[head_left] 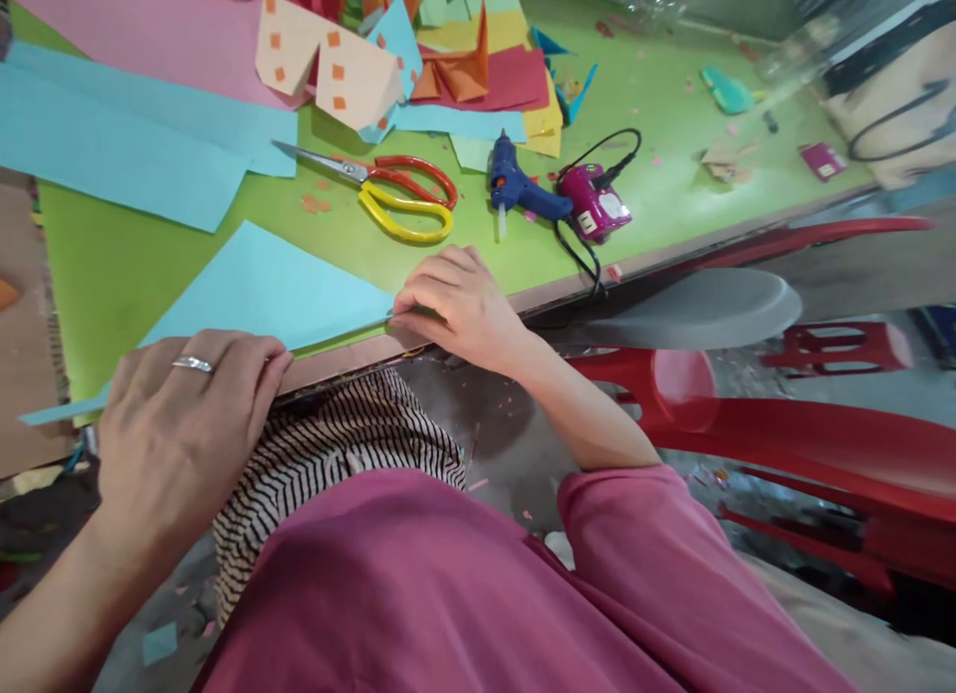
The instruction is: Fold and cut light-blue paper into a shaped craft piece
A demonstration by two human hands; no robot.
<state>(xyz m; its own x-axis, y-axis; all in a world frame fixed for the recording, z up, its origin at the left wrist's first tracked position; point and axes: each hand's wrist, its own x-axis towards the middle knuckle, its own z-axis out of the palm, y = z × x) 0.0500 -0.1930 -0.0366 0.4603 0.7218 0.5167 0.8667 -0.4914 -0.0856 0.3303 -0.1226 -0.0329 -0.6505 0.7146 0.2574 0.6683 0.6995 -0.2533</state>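
Red seats (792, 444) stand beside a green-topped table (672, 195) on grey floor (515, 494)

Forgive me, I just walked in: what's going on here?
A person is handling a light blue paper at the near edge of a green table. The left hand lies over its left part; the right hand pinches its right corner. Beyond the paper lie scissors, with a blue glue gun to their right.
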